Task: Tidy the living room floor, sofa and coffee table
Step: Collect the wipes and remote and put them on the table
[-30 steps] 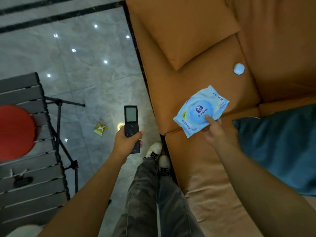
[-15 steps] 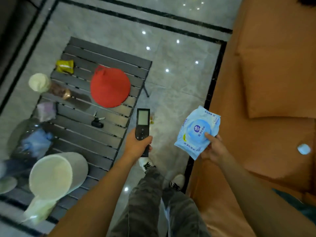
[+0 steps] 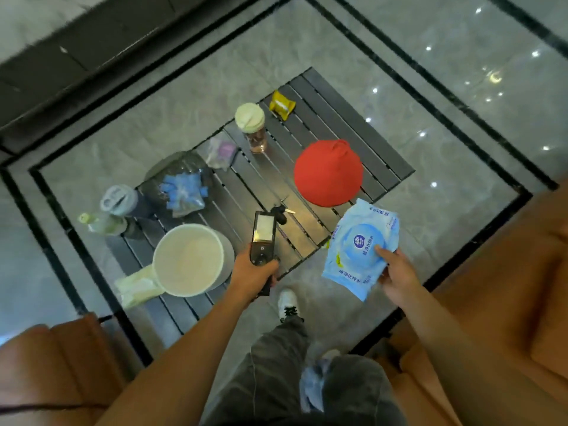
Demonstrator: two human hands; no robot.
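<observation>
The left hand (image 3: pixel 252 273) was clenched around the lower end of a slim black remote control with a pale screen (image 3: pixel 262 236), holding it upright above the near edge of a dark grey slatted surface (image 3: pixel 341 127). The right hand (image 3: pixel 398 273) pinched a soft pale blue pack of wet wipes with a round darker blue lid and blue lettering (image 3: pixel 358 250), thumb on its front, held in the air beside the near right corner of the surface.

At the left edge of the surface a pale green bottle (image 3: pixel 103 223) lay on its side, with a grey lidded cup (image 3: pixel 119 199) just beyond it. Near the front left corner stood a wide cream bucket (image 3: pixel 188 259). Behind it lay a clear plastic bag of blue items (image 3: pixel 182 189), then a small clear packet with purple contents (image 3: pixel 222 153). A clear tumbler with a cream lid (image 3: pixel 250 126) stood at the far edge, and a yellow snack packet (image 3: pixel 282 105) lay at the far corner. A black key (image 3: pixel 279 212) lay in the middle, just past the remote. A red cone-shaped hat (image 3: pixel 327 175) sat towards the right edge.

The grey marble floor (image 3: pixel 461 96) had black border lines. An orange sofa (image 3: pixel 507 272) lay on the right, and an orange seat (image 3: pixel 49 364) at lower left.
</observation>
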